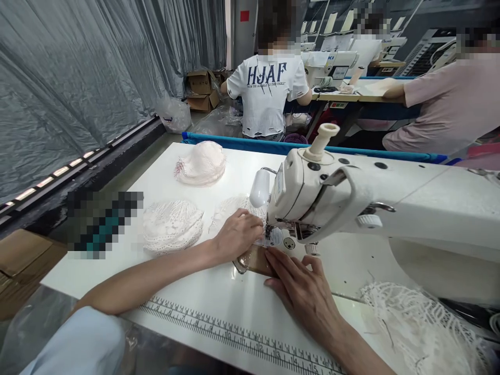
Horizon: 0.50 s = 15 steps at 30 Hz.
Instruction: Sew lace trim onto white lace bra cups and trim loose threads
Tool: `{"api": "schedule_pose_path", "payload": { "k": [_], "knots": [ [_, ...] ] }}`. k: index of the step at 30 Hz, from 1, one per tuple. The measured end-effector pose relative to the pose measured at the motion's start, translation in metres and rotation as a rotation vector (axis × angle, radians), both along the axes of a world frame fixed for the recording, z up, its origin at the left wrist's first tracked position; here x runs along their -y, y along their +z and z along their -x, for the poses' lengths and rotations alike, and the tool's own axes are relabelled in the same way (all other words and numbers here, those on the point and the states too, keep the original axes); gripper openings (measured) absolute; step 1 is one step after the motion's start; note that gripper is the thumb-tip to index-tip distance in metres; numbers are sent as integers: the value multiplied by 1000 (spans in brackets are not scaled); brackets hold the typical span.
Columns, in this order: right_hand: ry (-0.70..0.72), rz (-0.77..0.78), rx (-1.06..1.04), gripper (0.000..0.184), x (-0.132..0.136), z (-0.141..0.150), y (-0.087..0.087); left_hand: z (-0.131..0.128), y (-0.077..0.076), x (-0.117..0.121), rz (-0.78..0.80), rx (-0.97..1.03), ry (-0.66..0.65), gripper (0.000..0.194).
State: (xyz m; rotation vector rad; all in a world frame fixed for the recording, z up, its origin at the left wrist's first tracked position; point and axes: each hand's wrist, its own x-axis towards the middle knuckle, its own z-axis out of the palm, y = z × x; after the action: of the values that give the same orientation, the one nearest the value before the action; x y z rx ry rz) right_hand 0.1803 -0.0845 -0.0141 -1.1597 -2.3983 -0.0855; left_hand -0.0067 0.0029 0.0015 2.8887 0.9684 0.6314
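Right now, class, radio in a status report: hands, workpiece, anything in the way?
Left hand curled by white lace, grip unclear. Right hand spread, fingertips at tan piece. Sewing machine head close beside left hand, limiting space.

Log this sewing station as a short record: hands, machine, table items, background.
Left hand: fingers bent beside the needle area; grip unclear
Right hand: fingertips at brown piece
Machine: white sewing machine
Table left: white lace bundle, pale bundle behind it
Table right: white lace heap
Near edge: ruler scale
Background: co-worker in white shirt
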Motion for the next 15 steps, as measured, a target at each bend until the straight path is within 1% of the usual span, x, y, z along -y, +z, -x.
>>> {"api": "schedule_pose_path", "payload": {
  "k": [1, 3, 5, 7, 8, 10, 12, 13, 14, 15],
  "knots": [
    [6, -6, -9, 35, -1, 0, 0, -3, 4, -7, 76, -9, 56, 23],
    [14, -9, -36, 33, -2, 1, -1, -11, 11, -22, 265, -72, 217, 23],
    [8, 14, -78, 30, -4, -1, -2, -16, 17, -33, 350, -126, 255, 13],
    [-15, 81, -124, 28, -5, -3, 0, -15, 23, -34, 404, -155, 283, 10],
    [-28, 133, -149, 27, -5, -4, 1, -12, 27, -30, 436, -165, 301, 11],
    [-49, 268, -219, 30, -5, -5, 7, -2, 37, -13, 505, -192, 321, 12],
    [-36, 446, -316, 46, -2, -3, 17, 9, 50, 14, 608, -185, 295, 21],
    [-10, 545, -371, 56, 0, 0, 22, 14, 58, 29, 682, -147, 269, 25],
    [31, 641, -430, 64, 3, 4, 28, 18, 65, 44, 803, -44, 242, 27],
    [79, 734, -492, 65, 6, 8, 34, 21, 71, 58, 909, 57, 220, 28]
  ]
}}
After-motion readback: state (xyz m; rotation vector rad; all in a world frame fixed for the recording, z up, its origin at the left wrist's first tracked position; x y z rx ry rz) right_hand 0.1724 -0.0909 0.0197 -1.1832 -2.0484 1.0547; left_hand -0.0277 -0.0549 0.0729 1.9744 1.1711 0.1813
